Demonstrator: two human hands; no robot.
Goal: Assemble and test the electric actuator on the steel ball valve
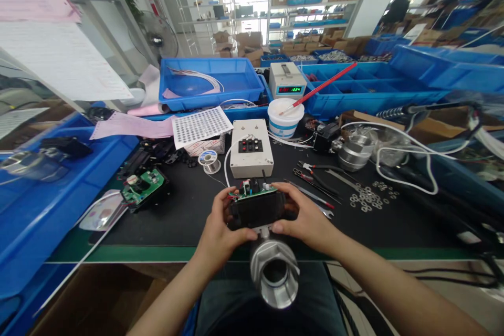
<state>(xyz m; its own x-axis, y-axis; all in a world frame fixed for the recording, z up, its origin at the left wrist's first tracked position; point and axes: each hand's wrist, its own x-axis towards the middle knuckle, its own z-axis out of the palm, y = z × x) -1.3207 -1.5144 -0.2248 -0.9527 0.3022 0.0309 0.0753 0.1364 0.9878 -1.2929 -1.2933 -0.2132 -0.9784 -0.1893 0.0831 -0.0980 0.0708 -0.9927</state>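
Note:
Between my two hands is a motorized valve: a black actuator housing with a green circuit board on top and a shiny metal valve body below. My left hand is closed around the housing's left side, thumb along its lower edge. On the opposite side my right hand grips the housing, its thumb near the metal neck. The valve body hangs past the table's front edge, its round bore facing me. Just behind the housing stands a light grey control box with black switches.
A second green circuit board lies left, near a solder spool. Pliers, a wrench and loose nuts lie right. Behind stand a white tub with a red brush, a meter and blue bins.

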